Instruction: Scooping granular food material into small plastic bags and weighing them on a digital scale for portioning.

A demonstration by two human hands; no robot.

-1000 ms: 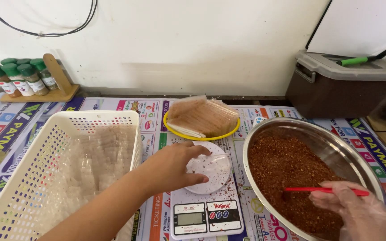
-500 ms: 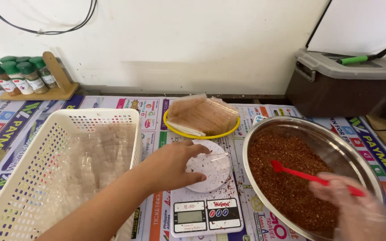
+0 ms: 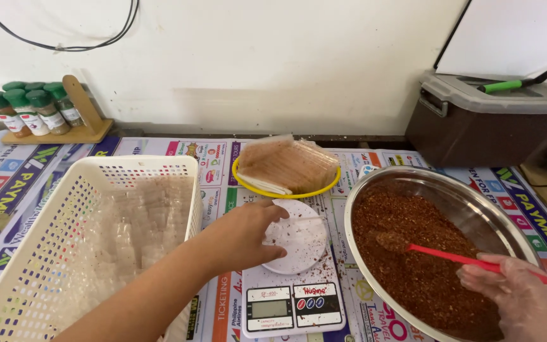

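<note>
My left hand (image 3: 242, 237) rests on the left edge of a small clear cup or lid (image 3: 299, 235) that sits on a white digital kitchen scale (image 3: 292, 297). My right hand (image 3: 527, 301), in a thin clear glove, grips a red plastic spoon (image 3: 457, 256). The spoon's bowl holds a heap of reddish-brown ground spice, level with the surface of the same spice in a large steel bowl (image 3: 476, 202) to the right of the scale.
A white perforated basket (image 3: 45, 253) with clear small bags stands at the left. Behind the scale a yellow dish (image 3: 286, 190) holds stacked plastic pouches. Green-capped spice jars (image 3: 26, 111) sit on a wooden rack at back left. A brown lidded bin (image 3: 482, 120) stands at back right.
The red spoon swung from lying across the near side of the bowl to scooping in its middle, and now carries spice. My left hand stayed on the cup.
</note>
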